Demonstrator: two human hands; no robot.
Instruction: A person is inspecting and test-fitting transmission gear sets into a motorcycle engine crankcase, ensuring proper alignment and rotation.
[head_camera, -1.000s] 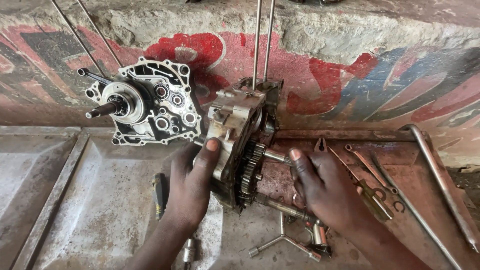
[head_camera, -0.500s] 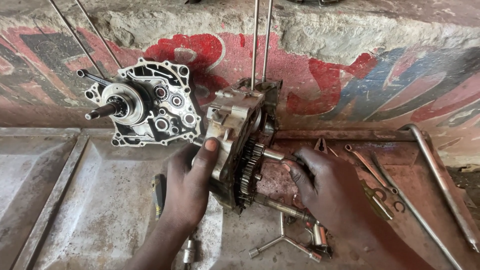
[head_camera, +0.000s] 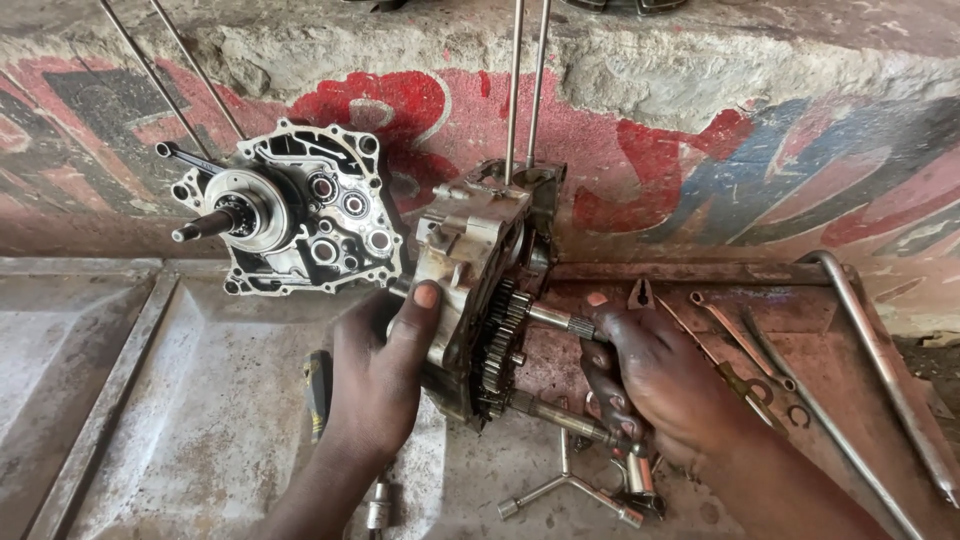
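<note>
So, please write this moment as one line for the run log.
left hand: holds crankcase half upright | right hand: fingers on splined shaft | gears: exposed | second case half: leaning on wall

A second engine case half (head_camera: 290, 210) with a protruding shaft leans against the painted concrete wall (head_camera: 700, 170), up-left of the left hand. A three-way socket wrench (head_camera: 565, 490) lies below the right hand; spanners (head_camera: 740, 350) and a bent bar (head_camera: 880, 370) rest to its right.
</note>
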